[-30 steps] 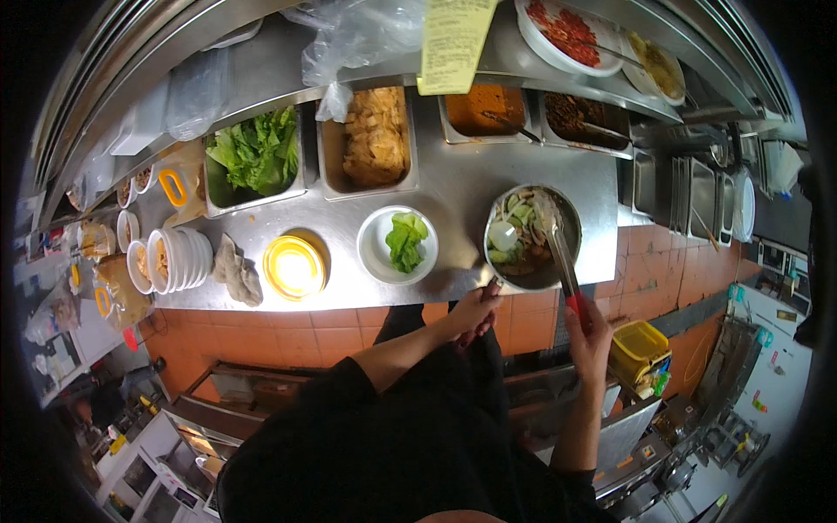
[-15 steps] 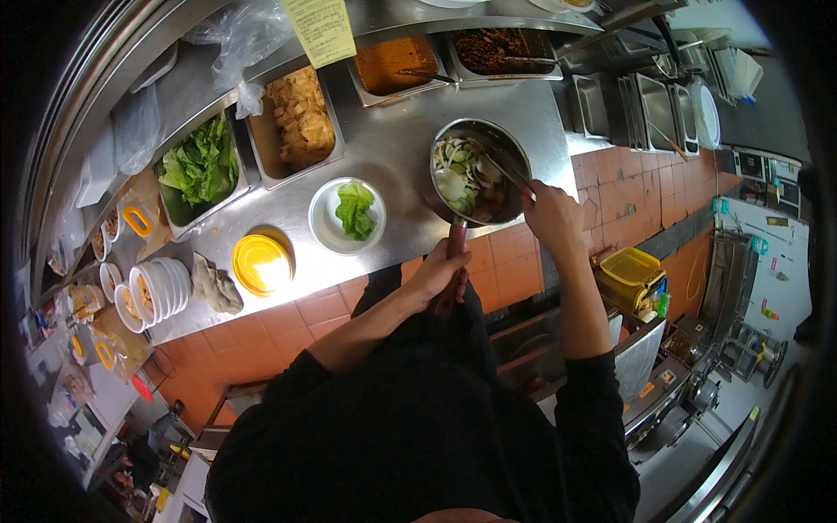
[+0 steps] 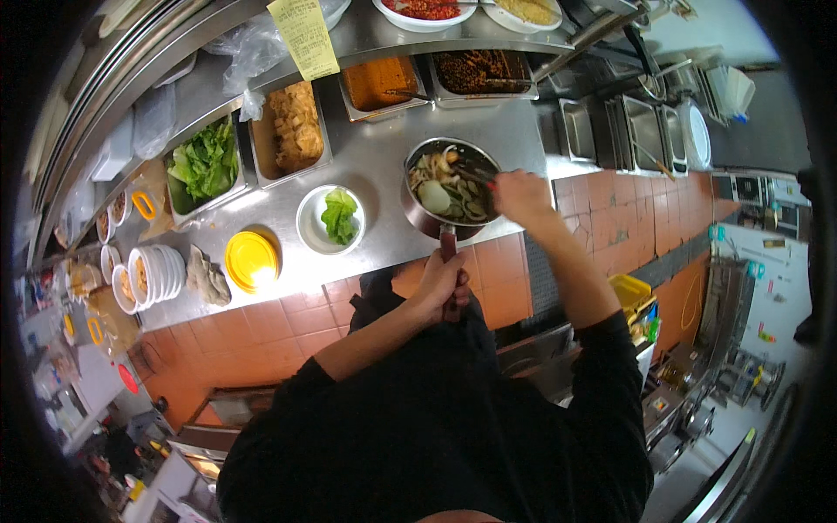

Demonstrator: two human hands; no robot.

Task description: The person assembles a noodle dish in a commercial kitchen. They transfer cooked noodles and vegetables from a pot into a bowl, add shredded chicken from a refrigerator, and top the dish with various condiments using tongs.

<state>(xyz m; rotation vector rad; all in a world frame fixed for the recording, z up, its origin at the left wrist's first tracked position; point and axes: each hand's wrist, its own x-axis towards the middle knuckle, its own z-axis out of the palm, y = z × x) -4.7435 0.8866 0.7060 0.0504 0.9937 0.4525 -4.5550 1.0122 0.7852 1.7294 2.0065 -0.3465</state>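
Observation:
My left hand point(image 3: 442, 283) is wrapped round the brown handle of a metal saucepan point(image 3: 427, 223) at the counter's front edge. Inside the pan lie pale and green sliced pieces point(image 3: 445, 193) that look like vegetables, with a flat whitish round among them. Fingers closed, my right hand point(image 3: 523, 199) grips a slim utensil point(image 3: 475, 173) whose working end is in the food; whether it is tongs or a spoon I cannot tell. Left of the pan stands a white bowl point(image 3: 305, 234) with a green lettuce leaf point(image 3: 340, 216) in it.
Metal trays along the back hold lettuce point(image 3: 207, 166), tan chunks point(image 3: 296, 129), orange sauce point(image 3: 377, 84) and dark sauce point(image 3: 479, 73). A yellow lid point(image 3: 250, 257), a grey cloth point(image 3: 207, 279) and stacked white tubs point(image 3: 161, 275) sit at left. A paper slip point(image 3: 303, 39) hangs from the shelf.
The food in the pan has been turned over, with the flat round shifted left. My right hand has moved slightly left and up with the utensil. The whole view has shifted a little.

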